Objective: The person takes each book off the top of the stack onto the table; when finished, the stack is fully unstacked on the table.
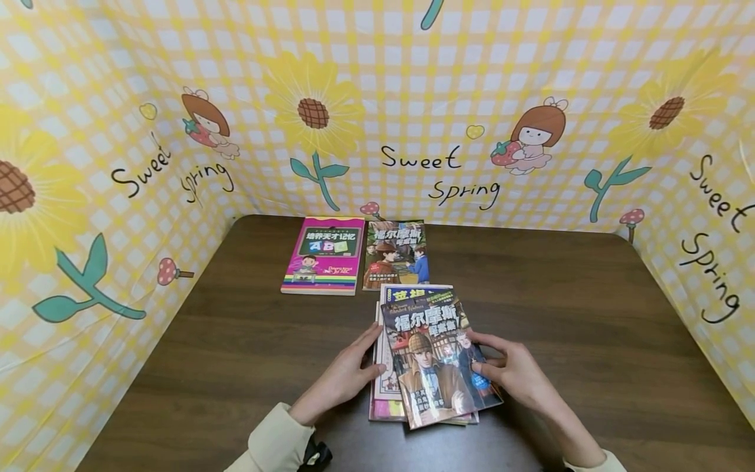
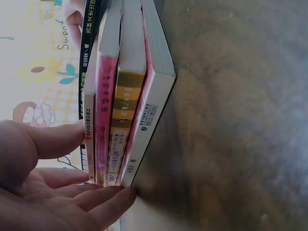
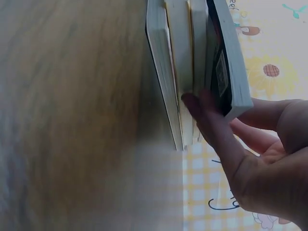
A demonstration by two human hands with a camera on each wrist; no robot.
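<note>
A stack of books (image 1: 389,410) stands near the table's front edge. On top, turned askew, is a book with a detective in a deerstalker cap (image 1: 433,373) on its cover. My right hand (image 1: 522,373) pinches this top book at its right edge; the right wrist view shows the hand's digits (image 3: 219,130) on both faces of the book. Along the stack's left side rests my left hand (image 1: 348,373), its fingers (image 2: 103,204) extended against the spines. Just beneath the top book, a blue-bordered book (image 1: 404,293) shows partly; the lower covers are mostly hidden.
Behind the stack lie a pink ABC book (image 1: 323,255) and, beside it, another detective book (image 1: 396,255). The brown wooden table (image 1: 560,295) is enclosed at the back and sides by yellow checked cloth (image 1: 407,105) with sunflowers.
</note>
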